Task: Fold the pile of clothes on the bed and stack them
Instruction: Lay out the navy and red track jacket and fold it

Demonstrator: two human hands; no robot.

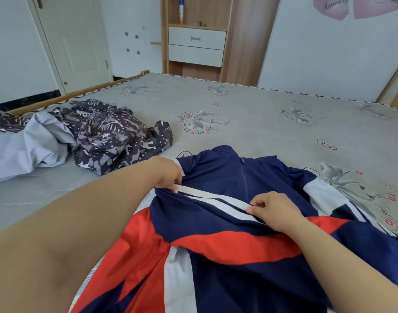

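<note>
A person's two bare hands work a navy, red and white jacket [227,233] spread front-up on a bed [250,105], its collar toward the far side and its hem at the near edge of the view. The left hand [168,172] has its fingers curled down onto the jacket's folded-over sleeve [207,211], its grip pinching the navy cloth at the outer end of the sleeve's white stripe, close to the jacket's shoulder. The right hand [274,211] sits farther along the same sleeve, near the zip line at mid-chest, its thumb and fingertips pinching the white stripe. The sleeve lies across the jacket's chest between the two hands, slanting from upper left to lower right. The jacket's other sleeve trails off to the right over the patterned grey bedsheet. Well apart on the left side of the bed lies an unfolded heap: a dark patterned garment [112,136] crumpled against a pale grey-blue cloth [24,147]. Beyond the bed stand a white door [73,41] and a wooden shelf unit with white drawers [196,45].
</note>
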